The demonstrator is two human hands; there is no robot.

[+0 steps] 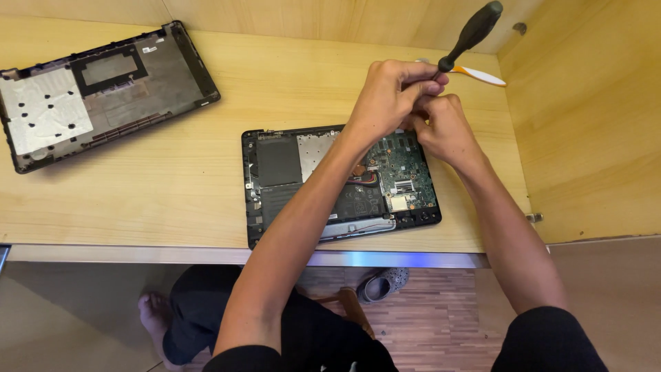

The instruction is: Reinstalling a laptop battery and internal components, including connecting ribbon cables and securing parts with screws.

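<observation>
— What's on the wooden surface (172,200)?

— The removed bottom cover (103,93) at upper left, the opened laptop (330,182) at centre.

— And the hands?

— Both meet over its upper right corner. The left hand (392,96) has its grip pinched round the screwdriver (471,34); the right hand (444,127) is curled shut beside it, on what I can't tell. Looks like unscrewing the board; keeping the tip seated comes next.

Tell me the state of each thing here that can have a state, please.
Laptop: opened up, bottom cover off, green circuit board exposed.
Bottom cover: removed, lying inner side up at the desk's far left.
Screwdriver: held tilted, black handle up.
Left hand: closed around the screwdriver.
Right hand: closed, pressed against the left hand.
</observation>
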